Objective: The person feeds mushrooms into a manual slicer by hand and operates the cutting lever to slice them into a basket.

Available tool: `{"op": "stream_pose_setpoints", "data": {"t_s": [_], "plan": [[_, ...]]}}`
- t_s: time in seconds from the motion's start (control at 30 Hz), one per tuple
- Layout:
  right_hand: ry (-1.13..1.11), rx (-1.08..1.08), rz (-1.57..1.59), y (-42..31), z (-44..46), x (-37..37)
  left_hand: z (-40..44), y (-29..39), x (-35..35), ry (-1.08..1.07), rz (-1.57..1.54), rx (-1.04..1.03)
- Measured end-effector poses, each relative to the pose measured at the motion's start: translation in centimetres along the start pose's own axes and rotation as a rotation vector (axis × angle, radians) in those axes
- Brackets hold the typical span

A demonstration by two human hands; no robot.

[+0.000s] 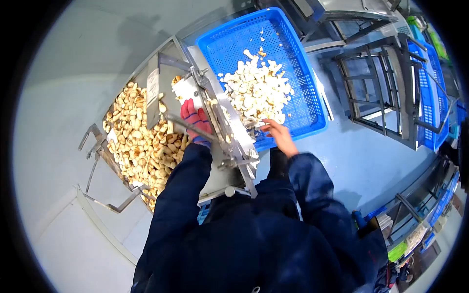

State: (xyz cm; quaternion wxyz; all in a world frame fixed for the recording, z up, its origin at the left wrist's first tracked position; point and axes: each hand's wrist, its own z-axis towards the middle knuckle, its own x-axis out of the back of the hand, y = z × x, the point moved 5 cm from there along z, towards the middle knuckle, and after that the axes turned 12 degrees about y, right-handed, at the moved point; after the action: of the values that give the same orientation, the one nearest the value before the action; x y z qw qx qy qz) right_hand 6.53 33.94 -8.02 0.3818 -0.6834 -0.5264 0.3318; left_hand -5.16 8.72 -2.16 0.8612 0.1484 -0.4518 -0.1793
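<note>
My left hand (196, 121), in a pink-red glove, lies with its fingers stretched out on a metal bench machine (215, 177), beside a white plate (188, 92). Nothing shows in its grip, though its palm side is hidden. To its left is a heap of pale brown mushrooms (141, 141) on the machine's tray. My bare right hand (279, 136) is over the near edge of a blue perforated crate (310, 90), its fingers apart and close to the cut white mushroom pieces (259, 88). Some pieces cling along the machine's metal edge.
A hinged metal bar (153, 90) with a label stands over the tray. Empty metal racks (373, 88) and stacked blue crates (432, 97) are on the right. A metal table (354, 7) is at the top. Bent metal brackets (93, 146) stick out at left.
</note>
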Motion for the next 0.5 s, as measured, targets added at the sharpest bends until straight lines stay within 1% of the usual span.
{"op": "stream_pose_setpoints", "data": {"t_s": [0.03, 0.07, 0.13, 0.23, 0.27, 0.3, 0.37, 0.4, 0.47, 0.5], "plan": [[-0.11, 0.171, -0.244, 4.6, 2.7, -1.0, 0.2, 0.0, 0.0, -0.049, -0.011, 0.017], [-0.235, 0.199, -0.429, 6.6, 4.0, -2.3, 0.2, 0.0, -0.1, -0.062, 0.003, 0.011], [-0.413, 0.53, -0.532, 10.9, 6.4, -5.9, 0.3, -0.1, -0.3, -0.079, 0.043, 0.009], [-0.554, 0.134, -1.026, 7.9, 8.9, -7.9, 0.5, 0.2, -0.1, -0.138, 0.055, 0.052], [-0.592, 0.294, -1.166, 8.2, 10.5, -8.5, 0.8, 0.3, -0.2, -0.147, 0.052, 0.069], [-0.683, 0.185, -1.113, 9.1, 12.4, -8.5, 1.0, 0.4, -0.2, -0.16, 0.057, 0.076], [-0.679, 0.089, -1.018, 7.5, 16.5, -8.8, 1.1, 0.4, -0.2, -0.18, 0.067, 0.086], [-0.587, 0.105, -0.978, 6.3, 18.6, -9.1, 1.0, 0.4, -0.1, -0.189, 0.073, 0.095], [-0.352, 0.271, -0.782, 3.0, 23.2, -8.1, 1.1, 0.3, -0.2, -0.198, 0.074, 0.118], [-0.277, 0.3, -0.757, 1.5, 25.0, -7.1, 1.2, 0.2, -0.2, -0.204, 0.073, 0.127]]}}
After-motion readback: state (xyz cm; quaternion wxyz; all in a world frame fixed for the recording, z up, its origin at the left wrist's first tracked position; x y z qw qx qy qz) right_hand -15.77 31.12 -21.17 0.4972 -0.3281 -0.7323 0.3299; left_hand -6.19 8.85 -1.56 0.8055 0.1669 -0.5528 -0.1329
